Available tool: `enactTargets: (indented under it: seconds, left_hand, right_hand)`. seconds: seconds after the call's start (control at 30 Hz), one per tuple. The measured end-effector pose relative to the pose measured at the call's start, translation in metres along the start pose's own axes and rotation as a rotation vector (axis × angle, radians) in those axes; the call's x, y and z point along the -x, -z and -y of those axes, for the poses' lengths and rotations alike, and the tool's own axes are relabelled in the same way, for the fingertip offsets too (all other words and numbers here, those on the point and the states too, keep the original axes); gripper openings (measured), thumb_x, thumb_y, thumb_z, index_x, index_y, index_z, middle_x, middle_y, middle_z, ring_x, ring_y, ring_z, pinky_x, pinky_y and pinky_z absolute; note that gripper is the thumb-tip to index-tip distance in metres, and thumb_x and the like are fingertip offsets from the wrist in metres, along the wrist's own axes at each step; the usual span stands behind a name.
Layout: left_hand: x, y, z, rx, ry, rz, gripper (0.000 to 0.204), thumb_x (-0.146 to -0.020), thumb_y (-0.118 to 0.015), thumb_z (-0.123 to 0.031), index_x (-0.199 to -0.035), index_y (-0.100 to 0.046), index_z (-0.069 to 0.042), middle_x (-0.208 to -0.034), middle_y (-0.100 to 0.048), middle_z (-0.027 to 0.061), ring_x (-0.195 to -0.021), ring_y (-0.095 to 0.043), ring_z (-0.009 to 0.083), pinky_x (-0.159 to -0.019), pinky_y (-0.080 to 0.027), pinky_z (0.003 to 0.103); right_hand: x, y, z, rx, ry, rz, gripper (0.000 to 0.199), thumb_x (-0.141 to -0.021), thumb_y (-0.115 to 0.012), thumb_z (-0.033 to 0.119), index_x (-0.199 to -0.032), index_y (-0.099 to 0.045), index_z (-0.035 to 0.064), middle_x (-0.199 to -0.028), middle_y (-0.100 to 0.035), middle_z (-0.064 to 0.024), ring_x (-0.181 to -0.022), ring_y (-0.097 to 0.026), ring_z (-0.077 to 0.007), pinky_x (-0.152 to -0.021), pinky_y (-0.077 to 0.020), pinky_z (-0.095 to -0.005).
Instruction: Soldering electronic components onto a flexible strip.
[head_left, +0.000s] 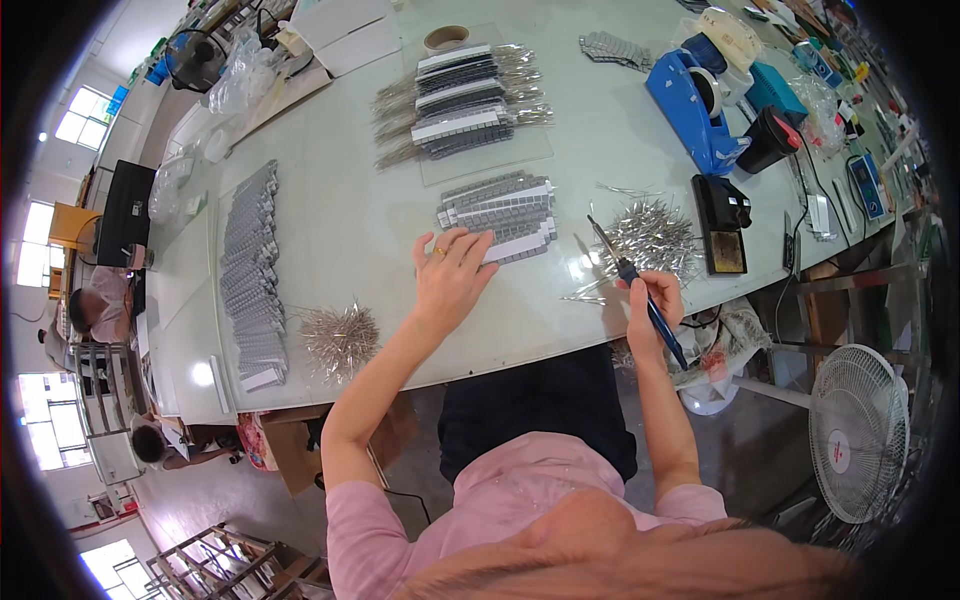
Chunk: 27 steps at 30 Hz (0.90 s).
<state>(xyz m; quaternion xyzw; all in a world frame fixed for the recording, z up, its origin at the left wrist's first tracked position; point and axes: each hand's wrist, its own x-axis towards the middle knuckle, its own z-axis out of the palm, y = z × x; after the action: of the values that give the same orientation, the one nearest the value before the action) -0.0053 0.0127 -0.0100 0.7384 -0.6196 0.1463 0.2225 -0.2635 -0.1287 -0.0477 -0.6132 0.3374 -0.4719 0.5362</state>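
In my right hand (655, 297) is a dark blue soldering iron (663, 333), its thin metal tip pointing up and away over the table. My left hand (450, 278) rests at the near left edge of a bundle of grey segmented strips (500, 212), fingers stretched out and touching it. White faces show on some of these strips. To the right, beside the iron's tip, lies a loose heap of shiny metal leads (655, 235). A second heap of thin metal pins (340, 342) sits left of my left forearm.
Farther back, strips with wire leads (460, 105) lie stacked near a tape roll (446, 38). A long row of grey strips (250, 275) is at left. At right stand a blue tape dispenser (690, 120), a black iron stand (720, 225) and a white fan (858, 432).
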Motion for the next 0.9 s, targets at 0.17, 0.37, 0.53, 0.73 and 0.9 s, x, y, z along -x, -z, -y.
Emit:
enactTargets:
  seconds: [0.17,0.37,0.53,0.73,0.9]
  left_hand:
    - [0.002,0.012,-0.007,0.134,0.059,-0.007,0.024,-0.085,-0.070,-0.012,-0.108,-0.068,-0.013,-0.098,-0.066,-0.0012,-0.102,-0.059,0.0176,-0.102,-0.029,0.047]
    - [0.022,0.046,-0.027,0.501,0.310,0.282,0.021,-0.089,-0.061,-0.005,-0.106,-0.071,-0.011,-0.092,-0.068,0.0024,-0.097,-0.060,0.0215,-0.099,-0.031,0.047]
    - [0.036,0.041,-0.051,0.254,0.198,0.208,0.027,-0.086,-0.063,-0.007,-0.113,-0.068,-0.013,-0.104,-0.063,0.0021,-0.104,-0.056,0.0224,-0.098,-0.032,0.047]
    - [0.032,0.002,-0.114,0.171,0.082,0.246,0.047,-0.083,-0.071,-0.027,-0.128,-0.062,-0.020,-0.132,-0.051,0.0060,-0.126,-0.043,0.0265,-0.104,-0.027,0.055]
    - [0.030,-0.013,-0.142,0.161,0.157,0.238,0.052,-0.086,-0.068,-0.036,-0.134,-0.057,-0.019,-0.146,-0.041,0.0095,-0.137,-0.030,0.0309,-0.107,-0.022,0.059]
  right_hand:
    - [-0.001,-0.001,0.003,0.011,0.015,0.016,0.011,-0.095,-0.059,0.003,-0.104,-0.054,-0.0001,-0.092,-0.066,-0.0103,-0.081,-0.069,-0.0161,-0.075,-0.0526,-0.0257]
    - [-0.003,-0.002,0.001,0.009,0.035,0.011,0.010,-0.096,-0.058,0.002,-0.105,-0.053,-0.0002,-0.094,-0.066,-0.0103,-0.081,-0.069,-0.0162,-0.075,-0.0520,-0.0254]
    - [-0.004,-0.005,0.003,-0.069,0.072,-0.020,0.014,-0.093,-0.063,0.003,-0.105,-0.055,0.0002,-0.087,-0.069,-0.0071,-0.076,-0.063,-0.0066,-0.067,-0.0468,-0.0194]
    - [-0.002,-0.003,0.000,-0.017,0.059,-0.039,0.014,-0.094,-0.064,0.004,-0.104,-0.055,0.0006,-0.090,-0.068,-0.0064,-0.075,-0.062,-0.0056,-0.065,-0.0456,-0.0188]
    - [-0.002,-0.002,0.004,-0.046,0.014,-0.054,0.015,-0.094,-0.064,0.004,-0.104,-0.054,0.0011,-0.086,-0.066,-0.0046,-0.073,-0.060,-0.0051,-0.065,-0.0454,-0.0188]
